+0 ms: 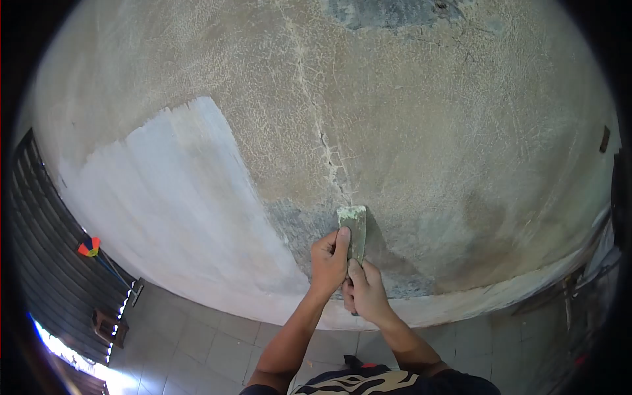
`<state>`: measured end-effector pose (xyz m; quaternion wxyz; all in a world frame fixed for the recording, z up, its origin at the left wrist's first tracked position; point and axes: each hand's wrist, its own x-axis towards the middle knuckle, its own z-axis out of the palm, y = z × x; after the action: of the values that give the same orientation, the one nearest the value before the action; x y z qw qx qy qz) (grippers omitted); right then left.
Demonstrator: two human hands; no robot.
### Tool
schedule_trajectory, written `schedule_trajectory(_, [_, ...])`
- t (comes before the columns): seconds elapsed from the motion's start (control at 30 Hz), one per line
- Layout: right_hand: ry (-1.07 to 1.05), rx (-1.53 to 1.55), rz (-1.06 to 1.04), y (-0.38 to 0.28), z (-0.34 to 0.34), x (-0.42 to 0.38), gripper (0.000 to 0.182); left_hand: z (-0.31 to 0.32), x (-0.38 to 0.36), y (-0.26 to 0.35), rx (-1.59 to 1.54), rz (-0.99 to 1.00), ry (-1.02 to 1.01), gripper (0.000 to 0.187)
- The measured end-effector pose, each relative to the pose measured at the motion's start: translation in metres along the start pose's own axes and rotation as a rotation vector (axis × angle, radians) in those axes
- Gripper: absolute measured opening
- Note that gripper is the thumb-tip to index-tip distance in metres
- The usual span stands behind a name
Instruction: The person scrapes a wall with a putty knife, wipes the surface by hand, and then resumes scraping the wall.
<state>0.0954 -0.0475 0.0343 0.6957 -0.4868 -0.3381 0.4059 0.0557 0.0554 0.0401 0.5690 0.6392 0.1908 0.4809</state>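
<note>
A putty knife (356, 238) with a flat blade points up the wall, pale residue along its top edge. My right hand (368, 289) is wrapped round its handle, of which only the dark butt end shows below the fingers. Higher up, my left hand (330, 258) grips the blade's left side, thumb flat on its face. The blade's edge lies right at the lower end of a long crack (329, 155) in the worn wall (428, 131). Flaked, pale edges line this crack as it runs upward.
White coating (191, 191) covers the wall's left part. A grey patch (395, 12) shows at the top. Corrugated sheeting (52, 217), a colourful duster (89, 247) and a wooden stool (110, 328) stand left. Grey tiles (217, 349) floor the space below.
</note>
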Motion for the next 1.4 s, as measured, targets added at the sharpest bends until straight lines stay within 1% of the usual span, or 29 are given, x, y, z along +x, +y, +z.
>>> schedule_trajectory(0.07, [0.032,0.059,0.002,0.008,0.009,-0.003,0.027,-0.008,-0.001,0.003,0.035,-0.036,-0.055,0.041])
schedule_trajectory(0.2, [0.039,0.061,0.002,-0.01,0.025,0.0,0.027,-0.013,0.011,0.012,0.003,-0.012,-0.094,0.041])
schedule_trajectory(0.3, [0.064,0.072,-0.053,-0.01,0.031,0.003,0.028,-0.016,0.017,0.021,-0.103,-0.042,-0.126,0.042])
schedule_trajectory(0.37, [0.05,0.132,0.043,-0.008,0.029,-0.002,0.03,-0.02,0.011,0.014,0.021,0.002,-0.147,0.042])
schedule_trajectory(0.5, [0.07,0.104,0.001,-0.021,0.038,-0.001,0.032,-0.019,0.02,0.031,-0.045,-0.018,-0.176,0.042])
schedule_trajectory(0.6, [0.089,0.116,-0.019,-0.02,0.043,0.0,0.034,-0.023,0.021,0.029,-0.077,-0.013,-0.19,0.042])
schedule_trajectory(0.67, [0.098,0.108,0.039,-0.014,0.042,-0.001,0.033,-0.027,0.018,0.015,-0.015,-0.013,-0.177,0.042])
schedule_trajectory(0.77, [0.094,0.106,-0.011,-0.036,0.051,0.003,0.033,-0.024,0.027,0.043,-0.099,-0.023,-0.168,0.042])
schedule_trajectory(0.87, [0.086,0.148,-0.013,-0.029,0.053,0.006,0.032,-0.028,0.029,0.044,-0.098,0.011,-0.186,0.042])
schedule_trajectory(0.97, [0.095,0.087,0.001,-0.009,0.051,0.002,0.031,-0.034,0.021,0.013,-0.039,0.028,-0.166,0.042])
schedule_trajectory(1.07, [0.083,0.129,-0.029,-0.029,0.059,0.006,0.031,-0.033,0.03,0.039,-0.101,0.013,-0.195,0.042])
schedule_trajectory(1.13, [0.086,0.15,-0.021,-0.028,0.06,0.006,0.032,-0.035,0.03,0.045,-0.092,-0.007,-0.202,0.042])
schedule_trajectory(1.2, [0.085,0.177,-0.024,-0.022,0.061,0.006,0.032,-0.038,0.028,0.04,-0.078,-0.017,-0.213,0.043])
schedule_trajectory(1.27, [0.101,0.109,-0.016,-0.01,0.058,0.004,0.032,-0.042,0.023,0.021,-0.034,-0.001,-0.202,0.043])
schedule_trajectory(1.4, [0.103,0.122,-0.013,-0.026,0.063,0.007,0.033,-0.04,0.033,0.038,-0.069,0.03,-0.226,0.044])
